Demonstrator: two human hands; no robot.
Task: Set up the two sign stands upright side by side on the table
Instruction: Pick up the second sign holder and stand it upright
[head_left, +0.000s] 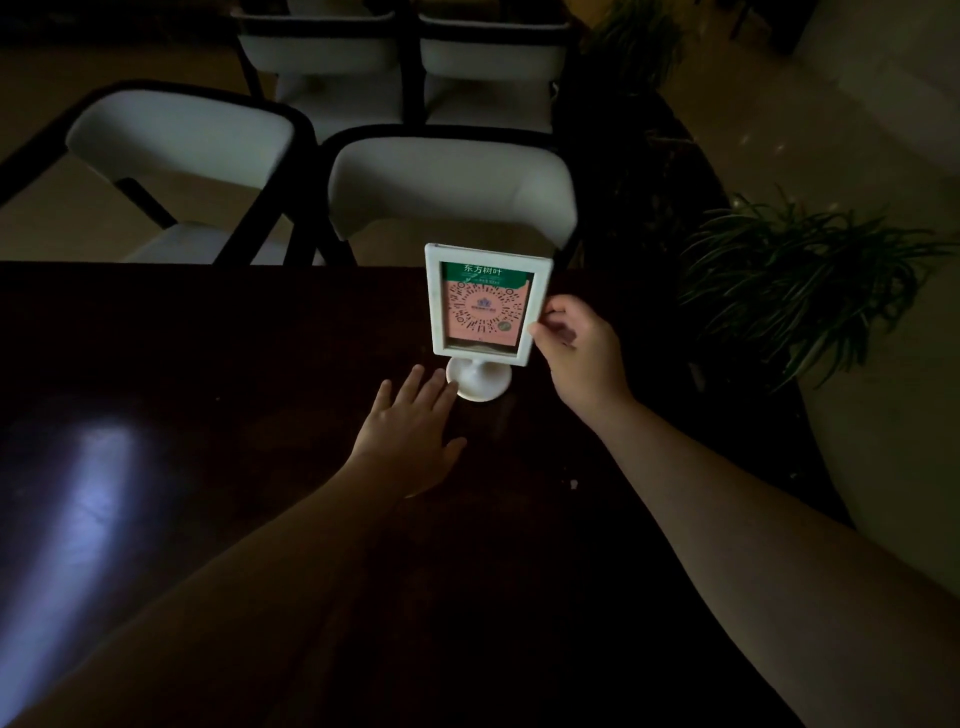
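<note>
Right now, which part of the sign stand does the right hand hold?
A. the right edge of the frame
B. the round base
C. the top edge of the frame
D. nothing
A: the right hand pinches the right edge of the white sign stand; its round base stands on the table.

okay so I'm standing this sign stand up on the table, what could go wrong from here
1. The right hand pinches only the frame's side edge, high above the small round base, so the sign stand could tip on release.
2. The left hand lies flat with fingertips at the base and might nudge it.
3. Only one stand is in view on the dark table, so side by side isn't met.
</note>
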